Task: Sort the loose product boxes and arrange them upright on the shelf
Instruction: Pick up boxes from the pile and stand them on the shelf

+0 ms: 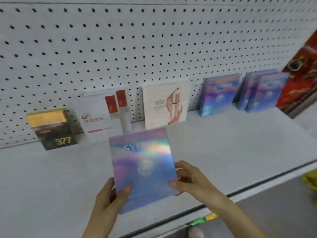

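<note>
A flat holographic blue-purple box (143,167) is held over the front of the white shelf (231,143). My left hand (109,196) grips its lower left edge, thumb on the face. My right hand (187,179) grips its lower right edge. Along the pegboard stand a black and gold box marked 377 (53,128), a white box with red tubes (101,115), a cream box (165,104), one matching holographic box (219,94), and two more holographic boxes (262,91) close together.
A large red box (301,76) leans at the right end of the shelf. The pegboard back wall (137,40) rises behind the row. Below the shelf's front lip, green and yellow packaging (202,220) shows.
</note>
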Available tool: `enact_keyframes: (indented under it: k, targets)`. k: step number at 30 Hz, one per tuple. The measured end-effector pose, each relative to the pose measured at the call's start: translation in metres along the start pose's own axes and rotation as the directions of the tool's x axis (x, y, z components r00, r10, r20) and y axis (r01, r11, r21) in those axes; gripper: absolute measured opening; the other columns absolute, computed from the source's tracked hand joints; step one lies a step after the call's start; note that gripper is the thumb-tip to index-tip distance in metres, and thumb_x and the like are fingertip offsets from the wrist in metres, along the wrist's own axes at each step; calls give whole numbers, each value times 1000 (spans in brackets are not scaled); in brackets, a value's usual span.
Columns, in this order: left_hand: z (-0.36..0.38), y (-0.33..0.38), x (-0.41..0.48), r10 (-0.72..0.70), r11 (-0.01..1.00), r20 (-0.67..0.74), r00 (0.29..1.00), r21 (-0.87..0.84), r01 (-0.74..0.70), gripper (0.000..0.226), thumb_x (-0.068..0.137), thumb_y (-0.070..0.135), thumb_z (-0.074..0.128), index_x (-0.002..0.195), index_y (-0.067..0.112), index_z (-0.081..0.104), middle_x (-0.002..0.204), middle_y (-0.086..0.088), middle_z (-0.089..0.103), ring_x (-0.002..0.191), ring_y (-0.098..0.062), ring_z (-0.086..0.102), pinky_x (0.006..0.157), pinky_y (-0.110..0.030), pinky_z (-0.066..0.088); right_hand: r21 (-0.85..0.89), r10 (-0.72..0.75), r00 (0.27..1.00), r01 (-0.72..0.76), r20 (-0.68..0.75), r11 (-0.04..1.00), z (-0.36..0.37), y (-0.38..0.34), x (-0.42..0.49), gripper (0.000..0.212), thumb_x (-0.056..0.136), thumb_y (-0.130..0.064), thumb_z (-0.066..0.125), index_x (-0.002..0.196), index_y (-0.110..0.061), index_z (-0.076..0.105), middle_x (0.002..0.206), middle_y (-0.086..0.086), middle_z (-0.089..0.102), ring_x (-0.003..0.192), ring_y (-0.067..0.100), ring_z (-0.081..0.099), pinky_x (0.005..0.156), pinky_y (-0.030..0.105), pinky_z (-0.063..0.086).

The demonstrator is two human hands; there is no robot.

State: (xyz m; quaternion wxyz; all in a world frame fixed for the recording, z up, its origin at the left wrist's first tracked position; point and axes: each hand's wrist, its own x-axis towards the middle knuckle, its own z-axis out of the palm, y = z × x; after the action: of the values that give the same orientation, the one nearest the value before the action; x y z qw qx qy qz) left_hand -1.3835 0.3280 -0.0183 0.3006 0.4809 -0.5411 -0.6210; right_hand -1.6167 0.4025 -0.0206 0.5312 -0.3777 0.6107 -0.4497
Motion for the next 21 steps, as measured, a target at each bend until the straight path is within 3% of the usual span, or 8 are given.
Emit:
enact_keyframes:
  k: [2,4,7,9,11,14,17,21]
  targets:
    - [36,0,6,8,986,73,997,167,-21,27,60,46,75,86,42,71,82,0,74,64,-10,64,67,-29,56,3,-22,997,23,-74,1000,-43,9,-17,39,70,-14,75,105,-4,59,79,14,68,66,16,58,61,24,47]
    - [77,2,13,32,961,83,996,272,-54,32,54,55,73,85,49,68,78,5,72,63,-9,67,66,-28,58,-20,-34,992,32,-122,999,-86,16,-26,39,69,-13,75,104,-4,60,77,12,68,64,15,58,62,22,45]
    - [145,7,31,130,926,54,990,350,-141,36,72,29,82,87,57,63,78,3,70,65,-1,65,61,-11,48,-93,-77,972,57,-222,994,-150,18,-22,33,68,-11,76,98,-3,62,78,5,71,64,13,62,61,22,47]
    - [191,13,48,164,918,26,986,362,-162,26,75,18,81,82,40,70,78,4,68,70,1,64,59,-8,45,-146,-130,947,90,-294,985,-192,18,-12,22,73,-1,78,89,-8,65,79,-1,72,64,13,65,59,22,49]
    - [233,16,69,173,915,-11,985,371,-157,27,76,9,78,77,32,64,81,4,67,73,3,63,58,-6,44,-194,-162,921,97,-354,976,-228,16,2,23,76,3,76,85,-16,66,78,-10,73,67,8,67,61,17,49]
    - [283,21,103,241,893,-49,969,401,-202,32,80,12,74,84,37,57,86,3,66,76,2,63,61,-8,47,-234,-206,883,114,-421,966,-274,10,28,20,77,3,74,87,-13,66,77,-10,71,65,-6,63,60,6,45]
    - [315,26,132,268,900,-69,961,373,-224,31,84,11,70,101,33,55,90,11,67,77,3,63,66,-10,48,-257,-227,861,117,-456,959,-306,6,56,17,80,-2,73,92,-12,65,85,-6,69,68,-12,61,60,4,43]
    - [331,35,161,314,889,-170,934,398,-227,33,87,13,66,103,36,49,91,17,67,78,3,64,71,-15,50,-252,-230,858,122,-459,960,-321,8,93,20,81,-7,74,91,-20,63,86,-9,68,72,-14,60,64,3,44]
